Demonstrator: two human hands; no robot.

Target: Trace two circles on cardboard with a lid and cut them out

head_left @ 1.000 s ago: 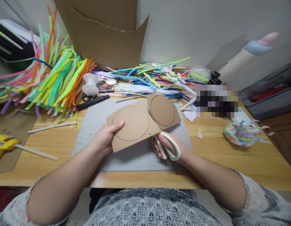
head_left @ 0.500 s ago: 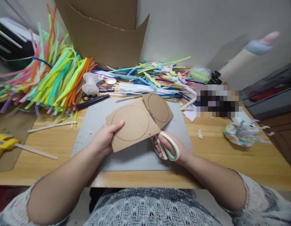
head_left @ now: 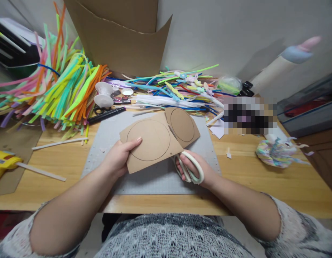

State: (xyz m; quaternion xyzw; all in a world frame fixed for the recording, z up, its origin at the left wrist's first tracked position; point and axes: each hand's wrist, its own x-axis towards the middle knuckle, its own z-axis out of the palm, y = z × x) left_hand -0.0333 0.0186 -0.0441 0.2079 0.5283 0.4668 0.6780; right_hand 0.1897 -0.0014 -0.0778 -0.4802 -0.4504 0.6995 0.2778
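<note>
My left hand (head_left: 120, 154) grips the left edge of a piece of cardboard (head_left: 149, 139), thumb on top and the other fingers hidden beneath. A large circle is drawn on its face. To the right, a second section of cardboard (head_left: 182, 125) with a smaller drawn circle angles away along a cut line. My right hand (head_left: 194, 166) is closed around the pale handles of a pair of scissors (head_left: 199, 172). Most of the blades are hidden under the cardboard, with a bit of metal showing in the cut. Below lies a grey cutting mat (head_left: 152, 184).
Bundled colourful pipe cleaners (head_left: 66, 89) fill the back left, and more loose ones (head_left: 171, 86) lie along the wall. A clear spool (head_left: 104, 95) and a black marker (head_left: 108, 115) sit behind the mat. A yellow glue gun (head_left: 4, 161) rests far left, a fuzzy pastel figure (head_left: 274, 152) at right.
The smaller-circle section has shifted slightly to the right, widening the gap at the cut a little. Both hands stay nearly in place.
</note>
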